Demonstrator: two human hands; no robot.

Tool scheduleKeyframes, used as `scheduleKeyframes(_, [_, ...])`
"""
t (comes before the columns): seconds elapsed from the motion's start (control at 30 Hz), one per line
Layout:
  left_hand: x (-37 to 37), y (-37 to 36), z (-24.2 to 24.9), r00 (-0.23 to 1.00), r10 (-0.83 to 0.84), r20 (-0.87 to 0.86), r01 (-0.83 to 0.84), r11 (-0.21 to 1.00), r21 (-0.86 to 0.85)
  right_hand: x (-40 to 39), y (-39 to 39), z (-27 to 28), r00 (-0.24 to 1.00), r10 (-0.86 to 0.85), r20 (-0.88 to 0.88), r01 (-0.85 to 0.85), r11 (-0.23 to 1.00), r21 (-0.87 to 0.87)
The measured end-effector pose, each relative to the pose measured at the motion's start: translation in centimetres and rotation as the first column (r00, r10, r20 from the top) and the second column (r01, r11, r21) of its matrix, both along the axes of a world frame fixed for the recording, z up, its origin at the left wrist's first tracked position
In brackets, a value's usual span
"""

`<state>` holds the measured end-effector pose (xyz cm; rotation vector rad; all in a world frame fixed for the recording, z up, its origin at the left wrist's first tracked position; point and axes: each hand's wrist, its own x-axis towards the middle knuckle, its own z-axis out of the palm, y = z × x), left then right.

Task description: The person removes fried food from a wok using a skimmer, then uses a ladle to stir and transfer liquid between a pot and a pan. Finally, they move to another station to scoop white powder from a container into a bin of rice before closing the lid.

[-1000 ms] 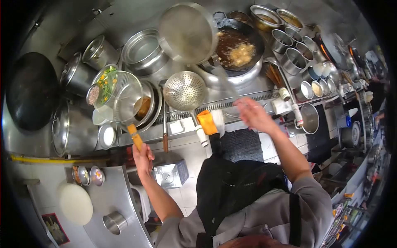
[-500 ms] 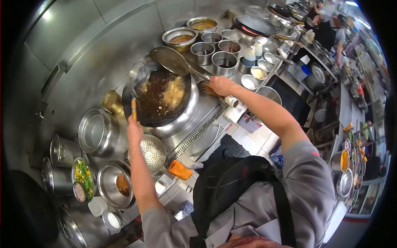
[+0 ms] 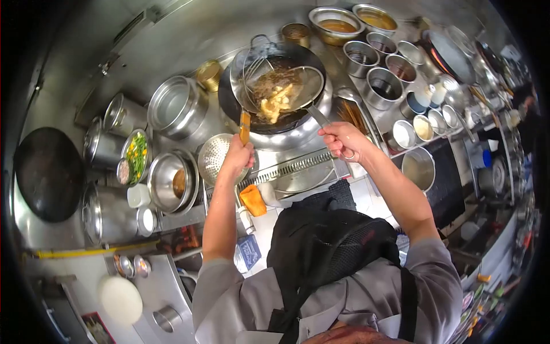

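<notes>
My left hand (image 3: 238,155) is closed round the wooden handle of a wire whisk-like tool (image 3: 244,127), whose wires reach into the black wok (image 3: 229,92). In my right hand (image 3: 346,140) is the metal handle of a round strainer (image 3: 318,85), held over the wok. Pale golden fried pieces (image 3: 277,104) lie between the two tools. Dark oil shows beneath them. A perforated ladle (image 3: 220,157) rests just below my left hand.
Bowls of sauce (image 3: 378,20) and metal pots (image 3: 385,86) stand at the upper right. A large pot (image 3: 172,106), a plate of green vegetables (image 3: 137,150) and a steel bowl (image 3: 166,180) are on the left. An orange cloth (image 3: 252,200) hangs near the front edge.
The view has turned. The right-hand tool has come down from the wok's upper rim into the wok, closer to the left-hand tool. The fried pieces are now gathered between both.
</notes>
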<state>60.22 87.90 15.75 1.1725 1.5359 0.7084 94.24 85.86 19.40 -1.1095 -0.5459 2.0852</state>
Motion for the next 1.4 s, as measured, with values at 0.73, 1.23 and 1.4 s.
scheduleKeyframes(0.73, [-2.3, 0.6, -0.4, 0.553, 0.199, 0.809, -0.067, 0.979, -0.194, 6.7, 5.8, 0.1, 0.292, -0.309, 0.905, -0.596, 0.681, 0.425])
scheduleKeyframes(1.23, [-4.2, 3.8, 7.9, 0.758, 0.046, 0.65, -0.114, 0.992, 0.062, 3.1, 1.2, -2.8, 0.984, 0.171, 0.04, -0.172, 0.985, 0.005])
scheduleKeyframes(1.4, [-4.7, 4.1, 5.8, 0.784, 0.075, 0.617, -0.127, 0.991, 0.04, 4.5, 0.8, -1.7, 0.941, 0.211, 0.266, -0.233, 0.971, 0.053])
